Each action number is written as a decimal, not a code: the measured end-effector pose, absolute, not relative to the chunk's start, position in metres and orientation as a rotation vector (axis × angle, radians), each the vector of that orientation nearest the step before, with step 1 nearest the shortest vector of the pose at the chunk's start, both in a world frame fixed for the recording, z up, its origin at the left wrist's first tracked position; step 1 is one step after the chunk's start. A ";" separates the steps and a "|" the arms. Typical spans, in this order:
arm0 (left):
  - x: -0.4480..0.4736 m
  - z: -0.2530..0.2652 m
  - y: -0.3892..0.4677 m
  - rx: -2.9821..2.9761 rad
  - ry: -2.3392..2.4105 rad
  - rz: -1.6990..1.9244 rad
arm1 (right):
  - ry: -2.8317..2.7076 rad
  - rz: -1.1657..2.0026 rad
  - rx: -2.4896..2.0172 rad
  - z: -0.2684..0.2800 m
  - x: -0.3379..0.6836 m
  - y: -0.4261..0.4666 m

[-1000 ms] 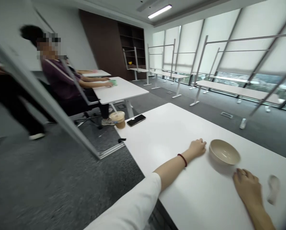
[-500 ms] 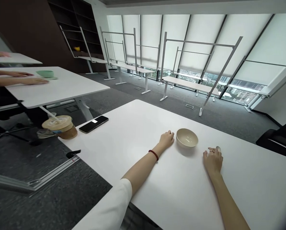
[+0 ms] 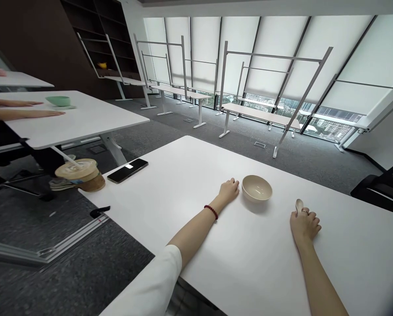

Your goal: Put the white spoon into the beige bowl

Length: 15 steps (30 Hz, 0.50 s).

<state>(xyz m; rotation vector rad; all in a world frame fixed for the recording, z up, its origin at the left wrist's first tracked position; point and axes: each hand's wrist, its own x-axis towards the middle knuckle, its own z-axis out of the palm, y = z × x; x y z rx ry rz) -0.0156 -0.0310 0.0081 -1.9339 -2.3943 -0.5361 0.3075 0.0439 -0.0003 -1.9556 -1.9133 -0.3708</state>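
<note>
The right hand [image 3: 304,224] lies palm down on the white table [image 3: 189,184], fingers curled over a small pale spoon [image 3: 298,204] whose rounded end pokes out past the fingertips; the rest of the spoon is hidden under the hand, so whether the fingers pinch it or only rest on it cannot be told. A ring sits on one finger. The left hand [image 3: 229,191] rests loosely curled on the tabletop, holding nothing, its knuckles just beside the left wall of a beige bowl [image 3: 257,188], with too little showing between them to say whether they touch. A red bead bracelet [image 3: 211,211] circles the left wrist.

The bowl stands upright between the two hands, nearer the left one, and looks bare inside. The spoon lies to the right of the bowl, apart from it.

A black phone [image 3: 127,170] lies flat near the table's left corner, and a brown lidded cup [image 3: 80,174] with a straw stands at that edge. The table's near edge is cut off by the frame and by the person's white sleeve. Right of the right hand the tabletop runs wide and bare.

At the next table [image 3: 84,116] to the left, another person's hands [image 3: 34,109] lie flat near a green bowl [image 3: 58,101]; their body is out of frame
</note>
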 end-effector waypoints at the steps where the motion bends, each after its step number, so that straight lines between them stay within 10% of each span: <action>1: -0.016 0.008 -0.031 -1.935 -2.396 -0.534 | -1.921 -0.349 -1.962 0.000 0.308 0.044; 15: -0.015 0.010 -0.033 -1.929 -2.405 -0.511 | -1.921 -0.358 -1.846 -0.004 0.308 0.046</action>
